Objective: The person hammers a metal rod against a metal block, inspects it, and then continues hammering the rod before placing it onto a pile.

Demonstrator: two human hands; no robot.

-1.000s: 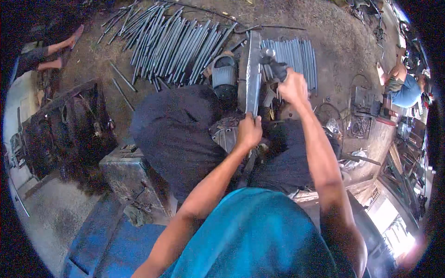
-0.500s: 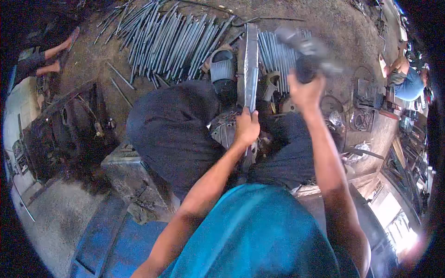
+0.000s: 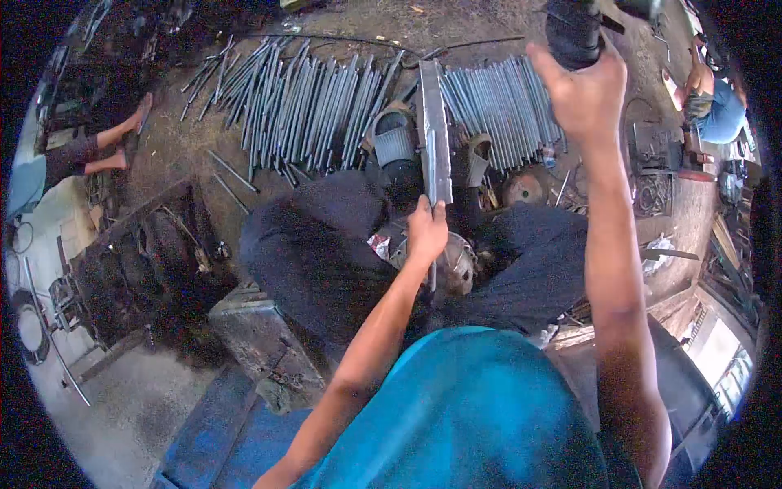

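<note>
Steel bar in left grip

Dirt floor strewn with steel rods; blue bench; daylight at right.

A single head-worn fisheye camera looks steeply down from close above the person's blue-shirted chest, facing forward toward 12 o'clock. The flat grey metal bar runs up the centre; rows of thin grey steel rods on the dirt floor fill 11 to 1 o'clock, edges vignetted black.
</note>
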